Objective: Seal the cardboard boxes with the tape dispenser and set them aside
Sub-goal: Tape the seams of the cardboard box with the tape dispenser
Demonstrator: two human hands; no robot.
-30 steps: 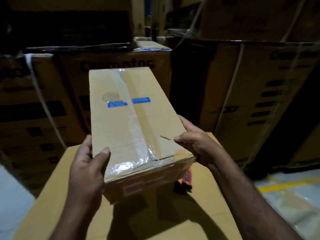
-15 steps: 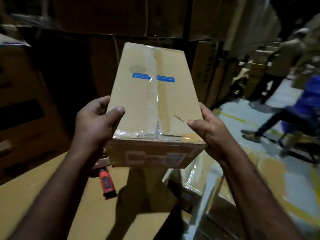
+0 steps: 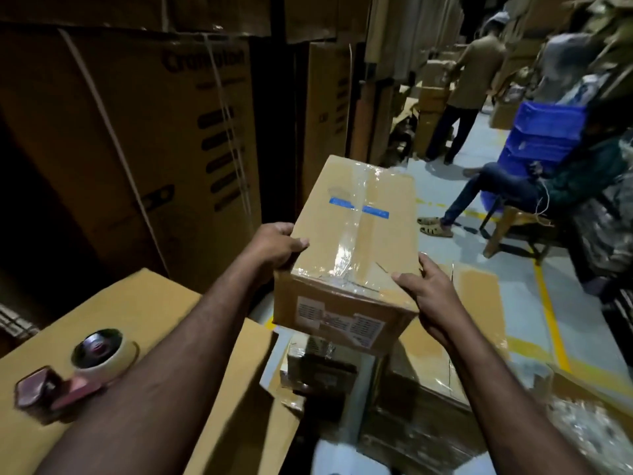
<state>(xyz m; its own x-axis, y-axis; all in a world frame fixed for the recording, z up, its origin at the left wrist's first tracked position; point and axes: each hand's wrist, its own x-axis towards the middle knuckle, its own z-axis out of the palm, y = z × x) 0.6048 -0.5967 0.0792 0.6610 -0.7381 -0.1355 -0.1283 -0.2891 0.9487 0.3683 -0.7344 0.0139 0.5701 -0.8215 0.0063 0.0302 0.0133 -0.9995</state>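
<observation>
A taped cardboard box with clear tape along its top seam and two blue labels hangs in the air between my hands. My left hand grips its near left corner, thumb on top. My right hand holds the near right corner, thumb on the top face and fingers down the side. The box is above a gap beside the work surface, over lower boxes. The tape dispenser, red with a pale roll, lies on the big flat carton at the lower left.
Tall stacked printed cartons form a wall on the left. A person sits on a stool at the right near blue crates; another person stands farther down the aisle. Yellow floor lines run along the right.
My view and both hands have swung to the right with the box. It has left the flat carton and now hangs lower, over the boxes beside it. The tape dispenser stays on the carton.
</observation>
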